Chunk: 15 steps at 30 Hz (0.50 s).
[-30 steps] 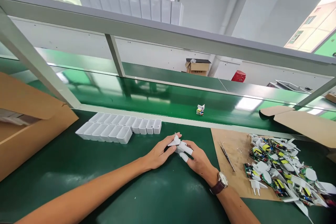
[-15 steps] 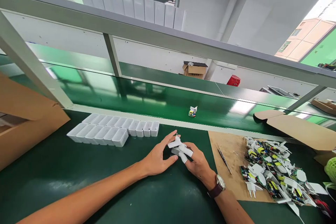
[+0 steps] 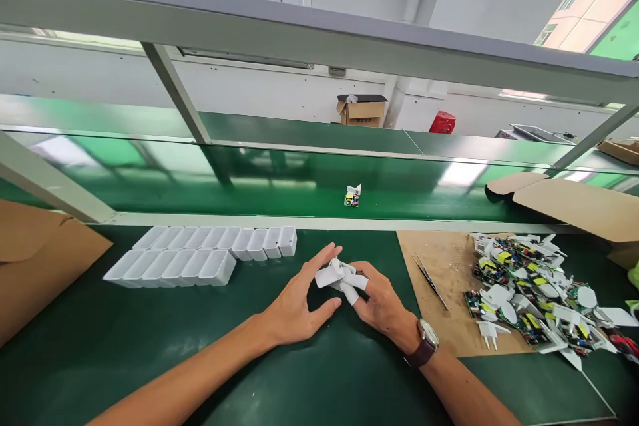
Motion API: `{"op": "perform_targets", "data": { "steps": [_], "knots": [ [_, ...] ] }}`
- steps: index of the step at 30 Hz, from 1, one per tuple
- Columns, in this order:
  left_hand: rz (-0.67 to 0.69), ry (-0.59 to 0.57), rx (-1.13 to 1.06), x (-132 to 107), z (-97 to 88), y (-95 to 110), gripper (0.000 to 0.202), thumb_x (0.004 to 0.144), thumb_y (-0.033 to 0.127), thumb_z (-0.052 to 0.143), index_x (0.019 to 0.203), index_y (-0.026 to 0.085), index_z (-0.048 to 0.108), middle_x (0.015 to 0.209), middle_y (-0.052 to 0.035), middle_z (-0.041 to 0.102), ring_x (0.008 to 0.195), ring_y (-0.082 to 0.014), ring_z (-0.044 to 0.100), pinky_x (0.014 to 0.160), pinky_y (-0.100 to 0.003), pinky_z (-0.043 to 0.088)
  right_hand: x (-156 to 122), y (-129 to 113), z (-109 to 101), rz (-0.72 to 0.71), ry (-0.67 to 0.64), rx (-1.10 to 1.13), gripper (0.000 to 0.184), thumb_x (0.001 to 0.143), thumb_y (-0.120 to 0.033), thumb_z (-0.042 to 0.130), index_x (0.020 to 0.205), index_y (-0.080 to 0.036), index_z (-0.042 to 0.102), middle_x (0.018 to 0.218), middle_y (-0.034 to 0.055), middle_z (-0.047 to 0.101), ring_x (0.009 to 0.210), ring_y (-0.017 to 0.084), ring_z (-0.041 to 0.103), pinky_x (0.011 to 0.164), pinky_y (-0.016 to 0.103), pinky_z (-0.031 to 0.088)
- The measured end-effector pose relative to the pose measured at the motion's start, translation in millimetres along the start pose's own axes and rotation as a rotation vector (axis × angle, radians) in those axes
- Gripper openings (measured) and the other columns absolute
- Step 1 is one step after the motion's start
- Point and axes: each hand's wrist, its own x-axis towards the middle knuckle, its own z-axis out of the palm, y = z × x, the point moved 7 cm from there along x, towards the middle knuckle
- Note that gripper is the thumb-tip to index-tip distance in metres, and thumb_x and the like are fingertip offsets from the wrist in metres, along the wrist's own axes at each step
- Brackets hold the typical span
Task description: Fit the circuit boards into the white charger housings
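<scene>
My right hand (image 3: 387, 309) pinches a small white plastic plug part (image 3: 328, 274) over the middle of the green table. White finger cots (image 3: 358, 281) cover its thumb tip and a fingertip, and a watch is on the wrist. My left hand (image 3: 299, 306) is beside the part on its left, with thumb and fingers spread apart. Its fingertips come close to the part's upper end; whether they touch is hard to see. The underside of the part is hidden.
White plastic bins (image 3: 174, 266) stand in rows at left, near a cardboard box (image 3: 44, 266). At right, tweezers (image 3: 432, 281) and a heap of circuit boards with white plug parts (image 3: 534, 293) lie on a brown board (image 3: 449, 333). One board assembly (image 3: 352, 196) sits on the green belt behind.
The white part has turned in my right hand, its thin upright tip now tilted out of sight. My left hand stays spread beside it. The camera view has tilted and shifted a little.
</scene>
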Motion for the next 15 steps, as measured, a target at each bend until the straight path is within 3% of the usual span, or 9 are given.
{"op": "perform_targets", "data": {
  "steps": [3, 6, 9, 15],
  "knots": [
    [-0.006, 0.053, 0.045, 2, -1.7, -5, 0.08, 0.096, 0.021, 0.062, 0.162, 0.037, 0.019, 0.154, -0.0101, 0.054, 0.142, -0.0259, 0.053, 0.118, -0.05, 0.046, -1, 0, 7, 0.008, -0.077, -0.018, 0.042, 0.095, -0.009, 0.053, 0.133, -0.025, 0.059, 0.117, 0.0109, 0.068, 0.101, 0.023, 0.068, 0.084, 0.037, 0.061],
    [-0.003, 0.135, 0.109, 3, -5.8, -12, 0.072, 0.097, 0.019, 0.06, 0.159, 0.036, 0.028, 0.135, -0.0078, 0.065, 0.124, -0.0229, 0.064, 0.111, -0.046, 0.052, -3, 4, 9, 0.041, -0.062, -0.025, 0.041, 0.1, -0.016, 0.054, 0.141, -0.024, 0.053, 0.117, 0.0117, 0.068, 0.1, 0.024, 0.069, 0.084, 0.038, 0.061],
    [0.018, 0.157, 0.116, 3, -5.9, -15, 0.069, 0.097, 0.018, 0.06, 0.157, 0.036, 0.031, 0.125, -0.0065, 0.064, 0.113, -0.0206, 0.066, 0.105, -0.042, 0.054, -4, 5, 11, 0.033, -0.035, -0.036, 0.043, 0.102, -0.02, 0.054, 0.144, -0.025, 0.049, 0.117, 0.0116, 0.068, 0.1, 0.024, 0.068, 0.084, 0.038, 0.061],
    [0.011, 0.157, 0.094, 3, -2.3, -19, 0.066, 0.098, 0.019, 0.059, 0.156, 0.035, 0.033, 0.122, -0.0069, 0.062, 0.109, -0.0209, 0.065, 0.102, -0.043, 0.056, -5, 6, 11, 0.032, -0.023, -0.048, 0.041, 0.102, -0.02, 0.053, 0.143, -0.023, 0.047, 0.115, 0.0115, 0.068, 0.095, 0.024, 0.068, 0.079, 0.038, 0.062]
  ]
}}
